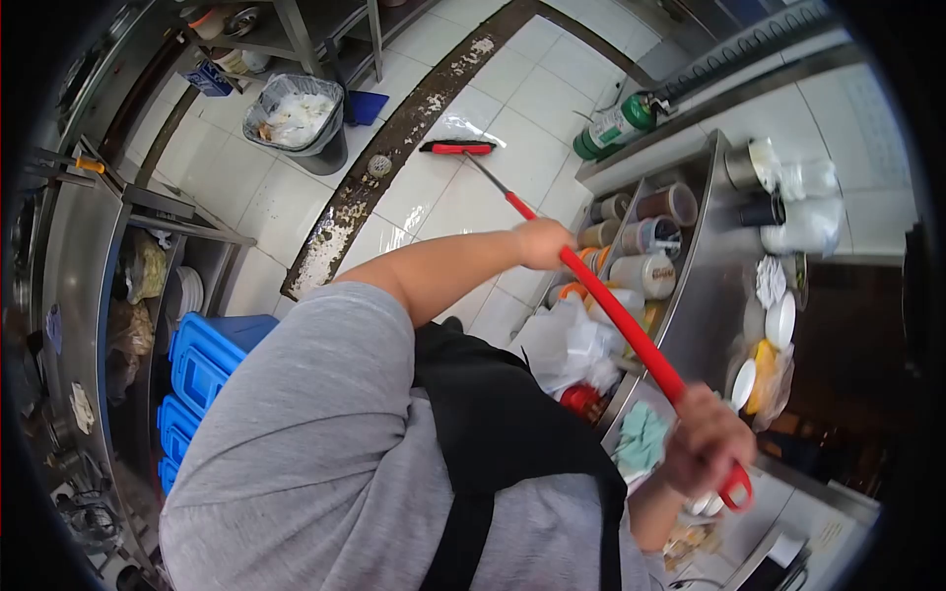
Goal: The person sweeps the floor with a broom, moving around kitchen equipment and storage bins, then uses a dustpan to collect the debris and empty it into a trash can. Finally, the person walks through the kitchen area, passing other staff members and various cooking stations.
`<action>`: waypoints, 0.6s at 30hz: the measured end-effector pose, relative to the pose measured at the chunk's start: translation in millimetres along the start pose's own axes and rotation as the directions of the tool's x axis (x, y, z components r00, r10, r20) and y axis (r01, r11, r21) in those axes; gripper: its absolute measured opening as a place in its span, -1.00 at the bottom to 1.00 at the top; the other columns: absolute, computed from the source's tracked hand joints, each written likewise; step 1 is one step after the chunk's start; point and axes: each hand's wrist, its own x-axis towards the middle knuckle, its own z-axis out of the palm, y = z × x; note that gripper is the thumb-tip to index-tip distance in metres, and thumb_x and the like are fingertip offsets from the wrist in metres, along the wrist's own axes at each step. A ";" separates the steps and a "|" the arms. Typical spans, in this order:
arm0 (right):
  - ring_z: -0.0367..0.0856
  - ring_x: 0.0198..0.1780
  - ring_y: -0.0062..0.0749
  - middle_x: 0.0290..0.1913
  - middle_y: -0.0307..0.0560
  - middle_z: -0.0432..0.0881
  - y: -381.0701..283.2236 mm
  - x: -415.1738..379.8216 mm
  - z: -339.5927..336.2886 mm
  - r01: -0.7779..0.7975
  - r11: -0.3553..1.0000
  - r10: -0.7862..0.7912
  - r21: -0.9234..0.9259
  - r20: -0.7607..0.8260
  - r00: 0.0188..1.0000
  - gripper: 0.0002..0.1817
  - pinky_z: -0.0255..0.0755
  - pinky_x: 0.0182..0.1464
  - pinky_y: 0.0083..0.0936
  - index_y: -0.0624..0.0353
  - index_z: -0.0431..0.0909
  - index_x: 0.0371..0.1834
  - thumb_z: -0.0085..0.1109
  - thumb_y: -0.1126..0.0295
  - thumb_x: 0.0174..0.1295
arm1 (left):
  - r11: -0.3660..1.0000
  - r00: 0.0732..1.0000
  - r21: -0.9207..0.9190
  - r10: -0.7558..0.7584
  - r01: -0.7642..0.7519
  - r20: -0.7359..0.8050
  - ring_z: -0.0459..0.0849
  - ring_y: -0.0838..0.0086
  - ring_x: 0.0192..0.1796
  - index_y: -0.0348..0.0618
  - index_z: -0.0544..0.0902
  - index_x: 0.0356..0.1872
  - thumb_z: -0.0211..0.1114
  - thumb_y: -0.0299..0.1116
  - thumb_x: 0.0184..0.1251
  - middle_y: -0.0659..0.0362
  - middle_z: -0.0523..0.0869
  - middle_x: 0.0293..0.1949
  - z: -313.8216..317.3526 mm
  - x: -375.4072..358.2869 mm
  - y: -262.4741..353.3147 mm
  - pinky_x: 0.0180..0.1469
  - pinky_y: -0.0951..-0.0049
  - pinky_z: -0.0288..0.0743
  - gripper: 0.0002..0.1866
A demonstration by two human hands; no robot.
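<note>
A floor squeegee with a red-and-black head [459, 148] rests on the wet white tiles, and its red pole [623, 320] runs diagonally back to me. My left hand [544, 243] is wrapped around the pole partway down, the arm stretched across my front. Near the top end, by the red hanging loop [735, 488], my right hand [706, 443] grips the same pole; it is slightly blurred. A dark, worn floor channel [360, 202] with a round drain [379, 165] lies beside the squeegee head.
Left of the channel stand a lined trash bin [330, 148], a blue dustpan [366, 107] and blue tubs [202, 369]. On the right, a green gas cylinder [619, 126] lies near a steel counter [690, 266] with containers on its lower shelf and a green cloth [642, 435] near my right hand.
</note>
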 end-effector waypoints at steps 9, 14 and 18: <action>0.24 -0.72 -0.59 -0.73 -0.31 0.20 -44.7 148.6 -29.5 -0.005 0.998 0.017 -0.070 0.174 0.985 -0.59 0.21 -0.65 -0.59 0.03 0.16 -0.64 0.00 0.22 0.36 | 0.841 0.896 -0.474 0.395 -0.262 0.206 0.67 0.03 -0.32 -0.09 0.66 -0.48 0.25 -0.19 0.07 0.02 0.69 -0.47 -1.6 86.9 100.9 -0.29 0.06 0.50 -0.80; 0.21 -0.73 -0.74 -0.76 -0.41 0.29 38.9 226.8 -17.6 -0.063 0.993 0.078 -0.102 0.154 0.985 -0.67 0.14 -0.53 -0.66 -0.03 0.23 -0.59 -0.02 0.25 0.37 | 0.864 0.962 -0.467 0.259 -0.189 0.089 0.69 0.08 -0.32 -0.03 0.67 -0.45 0.29 -0.25 0.03 0.07 0.70 -0.45 -64.4 163.7 -0.9 -0.27 0.11 0.52 -0.88; 0.29 -0.73 -0.62 -0.71 -0.35 0.33 155.4 271.9 7.8 0.013 0.990 0.001 -0.141 0.100 0.995 -0.64 0.23 -0.59 -0.59 0.01 0.18 -0.64 -0.01 0.27 0.32 | 0.958 0.992 -0.259 0.127 -0.122 0.002 0.70 0.08 -0.31 0.06 0.69 -0.49 0.31 -0.27 -0.06 0.08 0.71 -0.45 -113.6 226.8 -137.4 -0.26 0.10 0.55 -0.92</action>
